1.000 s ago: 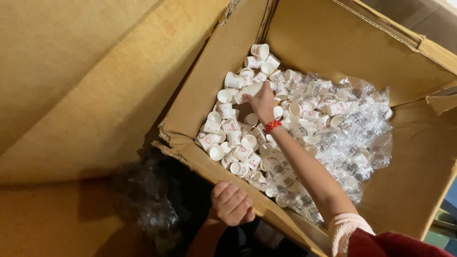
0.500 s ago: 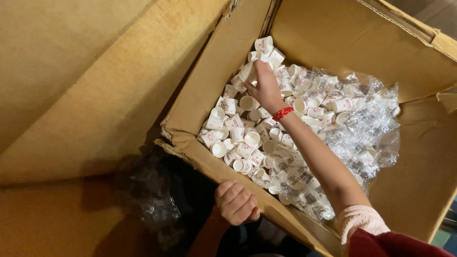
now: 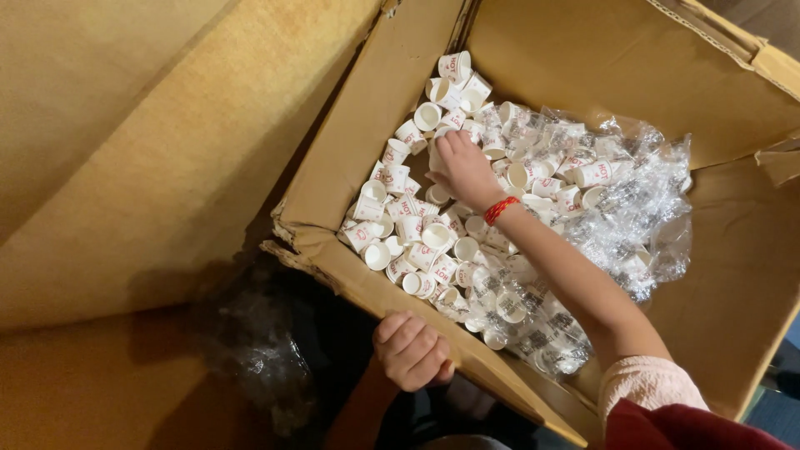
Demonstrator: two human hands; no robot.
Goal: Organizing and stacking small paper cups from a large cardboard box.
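Observation:
A large cardboard box (image 3: 333, 175) holds a heap of small white paper cups (image 3: 412, 229) with red print, many still in clear plastic wrap (image 3: 633, 217). My right hand (image 3: 462, 167), with a red band at the wrist, reaches deep into the box and closes its fingers on a white cup at the top of the heap. My left hand (image 3: 412, 350) grips the box's near torn edge (image 3: 367, 287), fingers curled over the cardboard.
Another big cardboard panel (image 3: 142, 150) leans at the left. Crumpled clear plastic (image 3: 258, 350) lies in the dark gap below the box. The box's right flap (image 3: 779, 158) is bent inward.
My right hand has moved further up the heap toward the box's far corner. My left hand has stayed on the box edge.

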